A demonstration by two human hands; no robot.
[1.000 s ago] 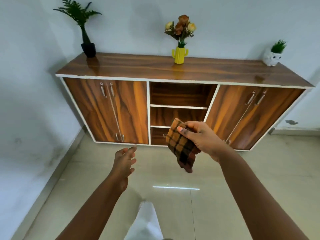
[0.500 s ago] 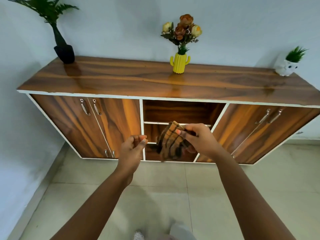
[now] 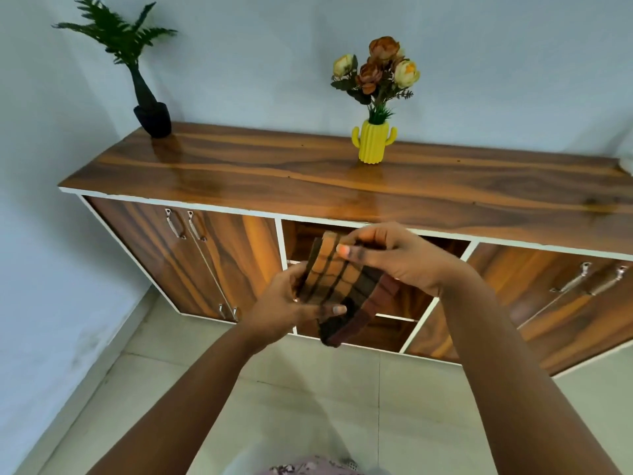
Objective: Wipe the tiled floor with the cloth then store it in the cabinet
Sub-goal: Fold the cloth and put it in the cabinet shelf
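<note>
A checked orange, brown and black cloth (image 3: 346, 286) is held up between both hands in front of the wooden cabinet (image 3: 260, 173). My right hand (image 3: 394, 258) pinches its upper edge from the right. My left hand (image 3: 284, 303) grips its lower left side, thumb across the front. The cloth is folded and its bottom end hangs loose. Behind it lie the cabinet's open middle shelves (image 3: 394, 323), partly hidden by my hands. The pale tiled floor (image 3: 308, 389) spreads below my forearms.
Closed double doors flank the shelves, on the left (image 3: 191, 258) and on the right (image 3: 565, 303). On top stand a black potted fern (image 3: 150, 114) and a yellow cactus vase with flowers (image 3: 373, 142). A white wall (image 3: 51, 269) runs close along the left.
I have come closer to the cabinet and the view has tilted down. My left hand rose from empty and apart to take hold of the cloth, which was in my right hand alone.
</note>
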